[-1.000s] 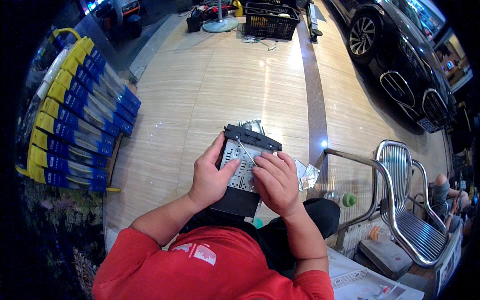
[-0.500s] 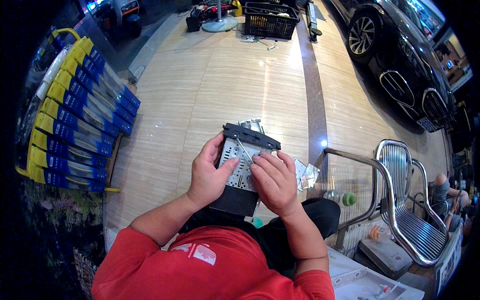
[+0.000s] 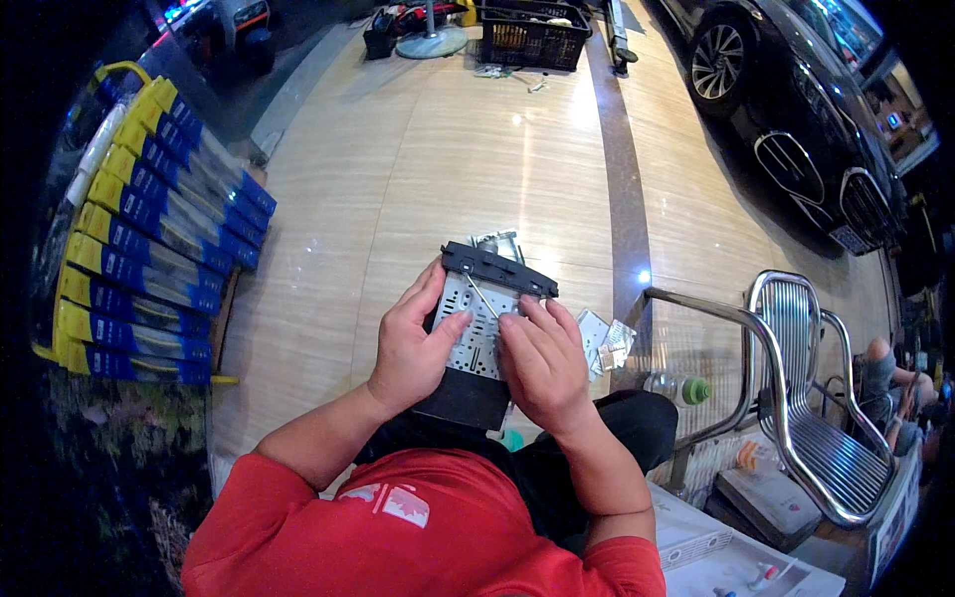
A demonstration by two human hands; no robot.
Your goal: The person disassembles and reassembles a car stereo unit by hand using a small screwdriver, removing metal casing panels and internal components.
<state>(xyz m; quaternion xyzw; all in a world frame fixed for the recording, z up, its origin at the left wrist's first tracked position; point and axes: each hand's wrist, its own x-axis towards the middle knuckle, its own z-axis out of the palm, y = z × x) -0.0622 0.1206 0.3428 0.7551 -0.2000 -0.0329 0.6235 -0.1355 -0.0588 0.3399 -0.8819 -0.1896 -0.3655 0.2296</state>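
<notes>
In my lap is a car-stereo-like unit with a perforated silver metal body (image 3: 474, 338), a black front bar (image 3: 507, 271) and a dark near end (image 3: 460, 396). My left hand (image 3: 413, 338) grips its left side, thumb on the metal. My right hand (image 3: 542, 363) lies over the right side, fingers curled at the lower end of a thin metal rod (image 3: 482, 297) that reaches up to the black bar; their exact hold is partly hidden. Loose metal parts (image 3: 612, 346) show right of the unit, and another (image 3: 497, 241) just beyond it.
A blue-and-yellow packet rack (image 3: 149, 229) stands left. A black car (image 3: 796, 129) and steel chair (image 3: 821, 448) are right, a seated person (image 3: 880, 378) behind the chair. A black crate (image 3: 532, 35) sits ahead, with a bottle (image 3: 696, 390) near my knee and a grey box (image 3: 761, 507) lower right.
Both hands and the unit have shifted very slightly up and left in view, along with a slight shift of the surroundings. The grips look about the same.
</notes>
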